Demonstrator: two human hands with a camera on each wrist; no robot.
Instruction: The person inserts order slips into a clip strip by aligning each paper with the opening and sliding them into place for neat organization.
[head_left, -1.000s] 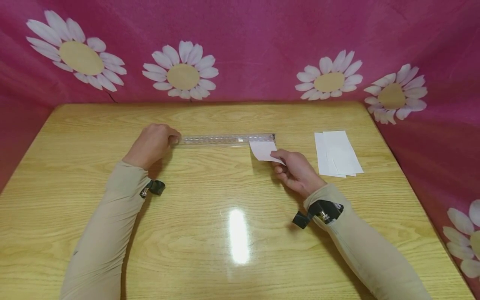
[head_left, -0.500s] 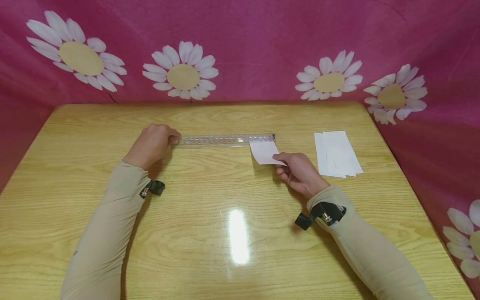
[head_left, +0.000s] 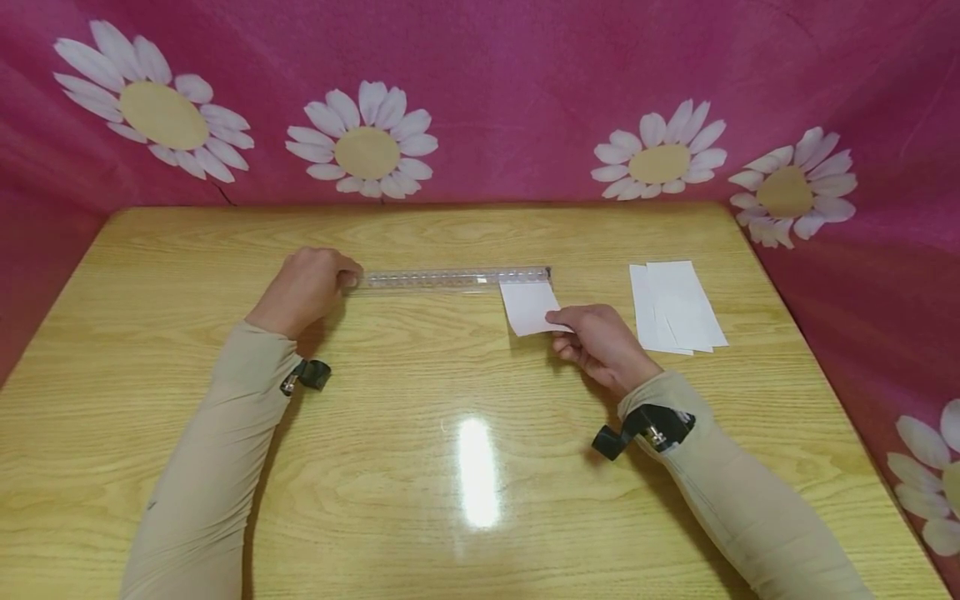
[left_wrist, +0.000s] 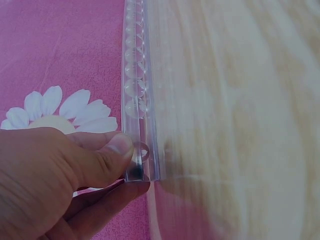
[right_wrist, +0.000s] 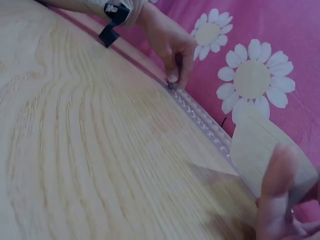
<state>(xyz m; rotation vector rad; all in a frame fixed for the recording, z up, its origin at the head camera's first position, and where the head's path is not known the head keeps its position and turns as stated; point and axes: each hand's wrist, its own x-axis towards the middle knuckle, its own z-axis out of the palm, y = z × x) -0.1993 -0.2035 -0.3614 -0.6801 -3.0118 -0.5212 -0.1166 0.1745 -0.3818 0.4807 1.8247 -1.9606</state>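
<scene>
My left hand (head_left: 302, 286) pinches the left end of a long clear plastic strip (head_left: 427, 279), which lies across the far part of the table. In the left wrist view a row of round shapes runs along the strip (left_wrist: 134, 70), and the thumb presses near its end. A white piece of paper (head_left: 525, 307) extends from the strip's right end towards me, bending as it rises off the table. Its near right corner is pinched between the thumb and fingers of my right hand (head_left: 603, 346). Faint lines show on this paper (right_wrist: 262, 145) in the right wrist view.
Several white paper pieces (head_left: 678, 304) overlap on the wooden table (head_left: 360, 467) to the right of my right hand. A pink cloth (head_left: 510, 100) with daisies hangs behind the table and along its sides. Light glares off the tabletop in front.
My right hand has shifted slightly towards me and to the right with the paper, and more of the paper shows below the strip. The left hand and the strip have stayed put.
</scene>
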